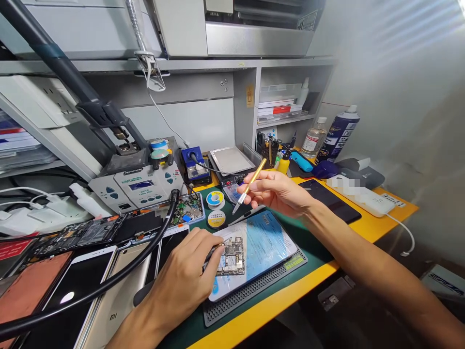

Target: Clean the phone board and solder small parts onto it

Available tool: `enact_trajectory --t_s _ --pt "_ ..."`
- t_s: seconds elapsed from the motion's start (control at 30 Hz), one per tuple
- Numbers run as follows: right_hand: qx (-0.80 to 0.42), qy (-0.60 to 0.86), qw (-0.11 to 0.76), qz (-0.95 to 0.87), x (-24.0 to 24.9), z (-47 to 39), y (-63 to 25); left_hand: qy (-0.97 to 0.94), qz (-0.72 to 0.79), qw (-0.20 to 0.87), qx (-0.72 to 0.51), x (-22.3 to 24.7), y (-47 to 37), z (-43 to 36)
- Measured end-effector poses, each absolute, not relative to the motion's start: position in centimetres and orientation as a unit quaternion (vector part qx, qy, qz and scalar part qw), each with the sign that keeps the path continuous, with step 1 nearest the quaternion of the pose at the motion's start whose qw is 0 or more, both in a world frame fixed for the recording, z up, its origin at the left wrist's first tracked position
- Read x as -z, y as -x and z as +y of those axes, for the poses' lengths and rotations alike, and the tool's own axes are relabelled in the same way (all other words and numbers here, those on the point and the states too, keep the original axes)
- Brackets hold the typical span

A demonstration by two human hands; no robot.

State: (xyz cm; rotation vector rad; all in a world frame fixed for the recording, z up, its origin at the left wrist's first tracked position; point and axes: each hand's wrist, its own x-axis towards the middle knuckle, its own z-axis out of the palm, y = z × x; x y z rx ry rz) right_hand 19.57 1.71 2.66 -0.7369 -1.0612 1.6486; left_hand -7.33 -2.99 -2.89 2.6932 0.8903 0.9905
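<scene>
My right hand (pixel 278 191) is raised above the back of the work pad, its fingers closed around a gold-handled craft knife (pixel 257 175). The knife's silver tip slants down to the left, apart from the board. Lower and to the left, my left hand (pixel 191 266) grips a dark slim tool (pixel 209 256) between thumb and fingers; most of it is hidden, so its exact kind is unclear. That hand is at the left edge of a phone circuit board (pixel 232 257). The board lies on a blue-and-white flat pack (pixel 267 247), which rests on a grey perforated mat (pixel 261 291).
A black hose (pixel 160 245) crosses the left foreground over several phones (pixel 125 286). Behind stand a rework station (pixel 145 182) and solder spools (pixel 215 198). To the right are a black phone (pixel 330 201), a white power strip (pixel 358 196) and a spray can (pixel 336 135).
</scene>
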Motion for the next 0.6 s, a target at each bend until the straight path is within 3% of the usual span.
enact_trajectory --t_s 0.6 --pt "-0.694 0.324 0.486 -0.42 -2.17 1.79 -19.59 -0.897 0.298 0.055 -0.322 2.65 7.22 -3.12"
